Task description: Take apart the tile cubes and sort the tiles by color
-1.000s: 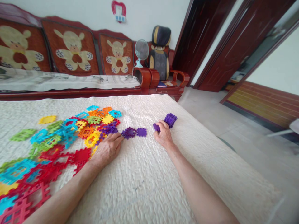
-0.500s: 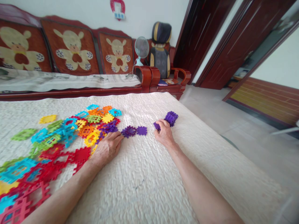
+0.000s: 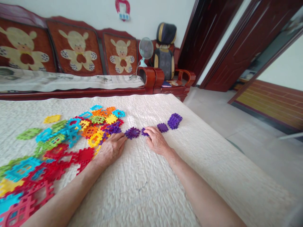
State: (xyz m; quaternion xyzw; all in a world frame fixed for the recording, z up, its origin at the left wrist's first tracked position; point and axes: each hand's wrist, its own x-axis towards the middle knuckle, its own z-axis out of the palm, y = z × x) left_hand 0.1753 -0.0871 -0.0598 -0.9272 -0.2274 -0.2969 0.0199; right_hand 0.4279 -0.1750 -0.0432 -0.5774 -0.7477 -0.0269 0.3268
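Note:
Interlocking plastic tiles with notched edges lie on a quilted cream cover [image 3: 132, 189]. My left hand [image 3: 112, 146] rests low beside the colourful heap, fingers stretched out and close together, its tips against a small group of purple tiles [image 3: 132, 133]. Just right of that group, my right hand [image 3: 156, 140] has its fingers curled over a purple tile [image 3: 144, 131], which they partly hide. Another purple tile [image 3: 162, 127] lies flat beyond the right hand. Farther right is a stack of purple tiles [image 3: 175, 121]. More purple tiles [image 3: 112, 128] sit at the heap's right edge.
Red tiles [image 3: 85, 155], blue tiles [image 3: 23, 168], green, yellow and orange ones spread across the left side. Behind the covered surface stand a wooden sofa [image 3: 94, 90] with bear cushions, a small fan [image 3: 146, 49] and a chair with a massage pad [image 3: 164, 63].
My right hand has moved left from beside the stack, leaving a purple tile there, and is now over the single purple tile near the group. My left hand stays nearly still.

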